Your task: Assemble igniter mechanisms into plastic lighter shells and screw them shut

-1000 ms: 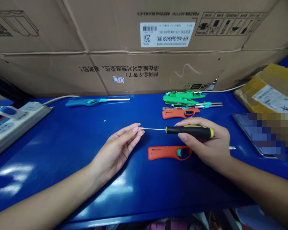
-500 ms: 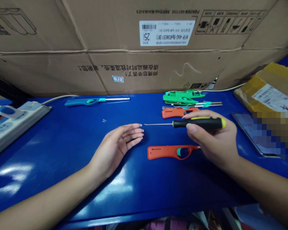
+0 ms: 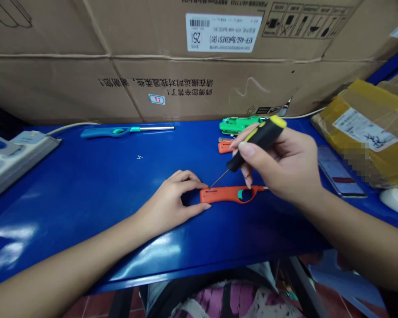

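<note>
My right hand [image 3: 278, 159] grips a black and yellow screwdriver [image 3: 257, 143], tilted so its thin shaft points down and left. The tip is at the slot near the left end of an orange lighter [image 3: 227, 194], a long-necked gas lighter with a green trigger, lying on the blue table [image 3: 119, 176]. Around that same end, my left hand [image 3: 175, 196] pinches the lighter between thumb and fingers. Whether the tip touches the lighter, I cannot tell. The lighter's metal neck runs under my right hand, which hides its far end.
A blue lighter [image 3: 108, 132] lies at the back left. Green lighter parts [image 3: 234, 126] and another orange body [image 3: 224, 146] are behind my right hand. A power strip [image 3: 20, 154] stands left; a phone [image 3: 340, 172] and taped parcel [image 3: 361, 128] are right. A large carton [image 3: 69, 88] closes the back.
My left hand has moved from open above the table to holding the lighter's left end. My right hand has tipped the screwdriver from level to slanting down at the lighter. The view has shifted.
</note>
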The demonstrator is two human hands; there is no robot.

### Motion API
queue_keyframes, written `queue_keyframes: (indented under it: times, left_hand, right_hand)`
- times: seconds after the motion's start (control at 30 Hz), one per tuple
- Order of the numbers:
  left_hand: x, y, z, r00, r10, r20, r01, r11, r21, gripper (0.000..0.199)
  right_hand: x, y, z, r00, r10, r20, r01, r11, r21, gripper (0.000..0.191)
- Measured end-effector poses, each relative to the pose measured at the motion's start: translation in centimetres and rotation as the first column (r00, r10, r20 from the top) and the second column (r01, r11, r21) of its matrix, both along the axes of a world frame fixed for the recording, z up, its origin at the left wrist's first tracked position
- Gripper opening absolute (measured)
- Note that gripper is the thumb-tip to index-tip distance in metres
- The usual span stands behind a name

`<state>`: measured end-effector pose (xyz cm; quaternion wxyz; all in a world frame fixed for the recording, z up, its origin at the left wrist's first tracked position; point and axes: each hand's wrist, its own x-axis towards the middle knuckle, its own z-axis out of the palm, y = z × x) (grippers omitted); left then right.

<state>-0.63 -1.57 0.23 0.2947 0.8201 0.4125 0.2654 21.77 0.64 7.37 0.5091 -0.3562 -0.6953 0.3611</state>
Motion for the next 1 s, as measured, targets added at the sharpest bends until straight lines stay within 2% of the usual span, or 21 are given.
queue_keyframes:
  times: [0.17, 0.53, 1.0]
  left_hand:
    - [0.0, -0.1, 0.0, 1.0, 0.008, 0.003, -0.008, 1.0, -0.004, 0.031]
    - [0.0, 0.1, -0.3, 1.0, 0.005, 0.018, -0.006, 1.0, 0.018, 0.032]
    - [-0.1, 0.0, -0.4, 0.999, -0.001, 0.036, 0.001, 1.0, 0.025, 0.032]
  right_hand:
    - [-1.3, -0.1, -0.1, 0.995, -0.023, 0.098, 0.016, 0.997, 0.072, 0.028]
    - [-1.6, 0.4, -1.5, 0.998, 0.017, 0.064, -0.021, 0.998, 0.058, 0.026]
    - [-1.6, 0.4, -1.4, 0.997, 0.009, 0.077, -0.017, 0.994, 0.111, 0.018]
